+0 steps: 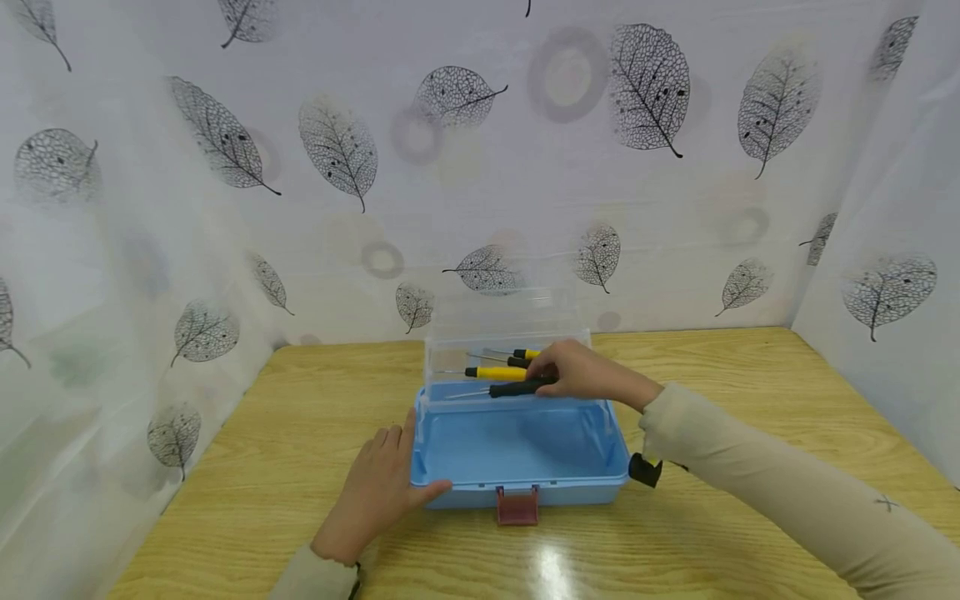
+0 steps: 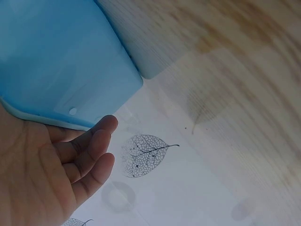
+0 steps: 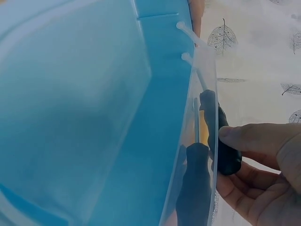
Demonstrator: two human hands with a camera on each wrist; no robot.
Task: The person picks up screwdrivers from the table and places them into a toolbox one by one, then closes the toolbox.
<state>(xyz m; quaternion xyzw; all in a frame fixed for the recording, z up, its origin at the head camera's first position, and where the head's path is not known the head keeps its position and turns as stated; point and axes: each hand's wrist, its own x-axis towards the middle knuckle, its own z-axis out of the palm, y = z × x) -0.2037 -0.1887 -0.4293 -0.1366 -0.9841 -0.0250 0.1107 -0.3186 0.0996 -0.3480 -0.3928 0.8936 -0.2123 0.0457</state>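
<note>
A light blue toolbox (image 1: 517,497) with a raised clear lid (image 1: 502,312) stands on the table. My left hand (image 1: 382,471) rests at its front left corner, thumb on the front rim and fingers along the side. At the back, my right hand (image 1: 585,372) pinches a black-handled screwdriver (image 3: 229,157) between thumb and fingers, beside a clear plastic tray (image 3: 204,70). Around it lie a yellow-and-black screwdriver (image 1: 498,373) and others partly hidden by the hand. Through the tray wall another dark handle (image 3: 194,183) shows; whether it is a reflection I cannot tell.
A reddish latch (image 1: 517,506) hangs on the toolbox front. Right of the box, a black-and-yellow object (image 1: 645,470) is partly covered by the right sleeve. Leaf-patterned sheeting (image 1: 487,183) surrounds the wooden table (image 1: 300,408) at the back and sides.
</note>
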